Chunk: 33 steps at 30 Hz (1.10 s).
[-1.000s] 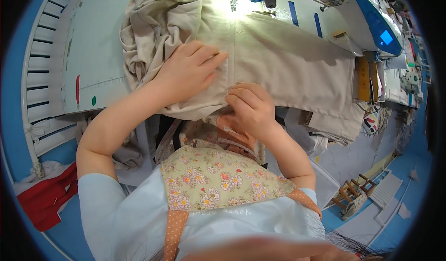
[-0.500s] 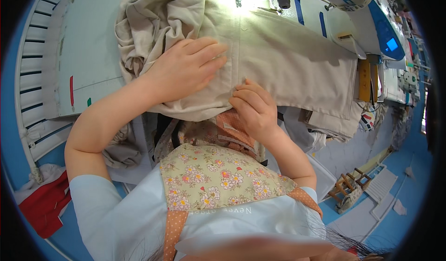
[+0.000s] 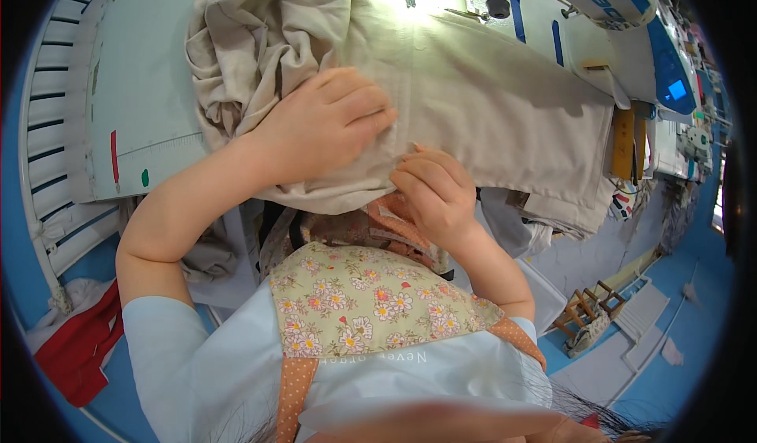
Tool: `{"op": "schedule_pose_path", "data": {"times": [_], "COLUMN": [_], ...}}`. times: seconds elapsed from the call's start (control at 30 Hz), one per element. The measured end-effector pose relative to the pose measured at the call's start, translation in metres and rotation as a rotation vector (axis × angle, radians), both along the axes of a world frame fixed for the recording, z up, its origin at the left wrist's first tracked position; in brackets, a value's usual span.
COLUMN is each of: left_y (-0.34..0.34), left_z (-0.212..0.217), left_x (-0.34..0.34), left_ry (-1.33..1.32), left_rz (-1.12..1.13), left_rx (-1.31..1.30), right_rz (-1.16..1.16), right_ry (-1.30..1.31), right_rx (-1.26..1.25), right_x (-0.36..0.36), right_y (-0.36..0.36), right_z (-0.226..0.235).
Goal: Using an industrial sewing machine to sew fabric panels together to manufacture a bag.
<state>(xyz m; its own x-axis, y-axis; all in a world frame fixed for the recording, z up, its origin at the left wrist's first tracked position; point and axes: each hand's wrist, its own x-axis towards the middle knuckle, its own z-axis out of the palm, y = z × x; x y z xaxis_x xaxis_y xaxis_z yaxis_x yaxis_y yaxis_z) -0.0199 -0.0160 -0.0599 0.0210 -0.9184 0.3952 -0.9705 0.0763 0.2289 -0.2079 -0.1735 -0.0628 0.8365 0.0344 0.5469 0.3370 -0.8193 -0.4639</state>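
Observation:
A beige garment [image 3: 505,119] with a long seam covers the sewing table, bunched in folds at the left and laid out flat to the right. On its left part, beside the seam, my left hand [image 3: 335,123] presses down with fingers bent together, gathering cloth under them. My right hand [image 3: 434,190] pinches the garment near its front edge, just right of the seam. The thumb side of that grip is partly hidden. Beyond both hands, the far end of the seam lies near the lit needle area of a white and blue sewing machine [image 3: 607,5].
Pale table top [image 3: 142,119] shows at the left, beside a white slatted rack [image 3: 51,127]. A yellow-brown box-like piece [image 3: 623,143] stands at the right table edge. Folded beige cloth [image 3: 568,210] hangs below it. Red cloth [image 3: 79,348] lies at lower left.
My left hand's fingers have bent and drawn together, and the hand has shifted slightly right. My right hand keeps its pinch, almost unmoved. The view has shifted slightly.

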Motion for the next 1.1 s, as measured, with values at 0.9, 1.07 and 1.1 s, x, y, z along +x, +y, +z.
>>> {"op": "schedule_pose_path", "data": {"times": [0.9, 1.07, 1.1], "left_y": [-0.013, -0.018, -0.017], "left_z": [0.013, 0.014, 0.014], "left_x": [0.022, 0.024, 0.024], "left_ry": [0.142, 0.158, 0.160], "left_rz": [-0.007, -0.016, -0.020], "left_rx": [0.186, 0.179, 0.179], "right_rz": [-0.016, -0.020, -0.014], "right_ry": [0.069, 0.079, 0.082], "right_rx": [-0.010, 0.010, 0.021], "right_x": [-0.004, -0.003, -0.004], "right_y": [0.000, -0.002, -0.002], "right_z": [-0.001, 0.001, 0.001]}}
